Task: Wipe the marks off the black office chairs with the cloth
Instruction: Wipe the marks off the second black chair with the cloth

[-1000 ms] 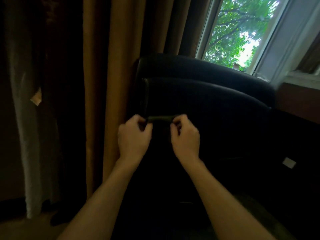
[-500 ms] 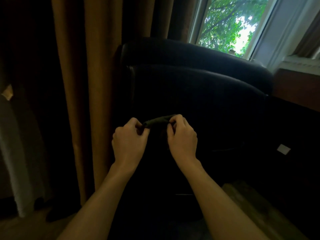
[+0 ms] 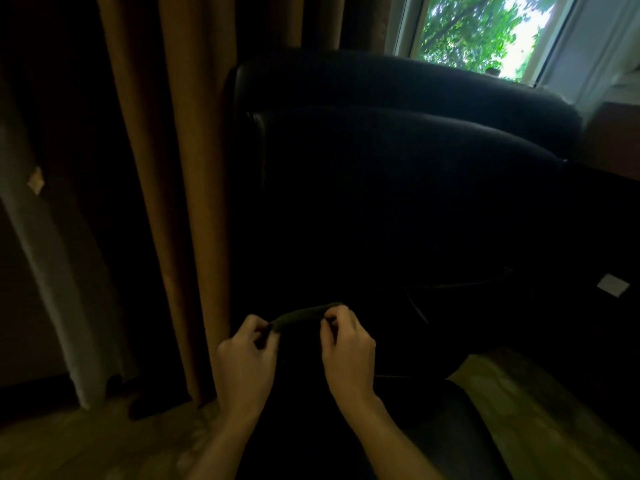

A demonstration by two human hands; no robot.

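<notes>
A dark cloth (image 3: pixel 300 315) is stretched between my two hands, low in front of the black office chairs. My left hand (image 3: pixel 246 362) pinches its left end and my right hand (image 3: pixel 348 351) pinches its right end. The nearer black chair back (image 3: pixel 398 188) fills the middle of the view, with a second black chair (image 3: pixel 398 81) right behind it. The room is dim, so any marks on the chairs and the lower part of the cloth are hidden in shadow.
A brown curtain (image 3: pixel 173 168) hangs just left of the chairs. A window (image 3: pixel 485 32) with green leaves is at the top right above a sill (image 3: pixel 620 81). A small white tag (image 3: pixel 612 285) shows on the dark surface at right. Light wood floor (image 3: pixel 519 403) lies below.
Both hands with the cloth have dropped lower relative to the chair back, and the view has tilted upward a little, showing more of the chairs and floor.
</notes>
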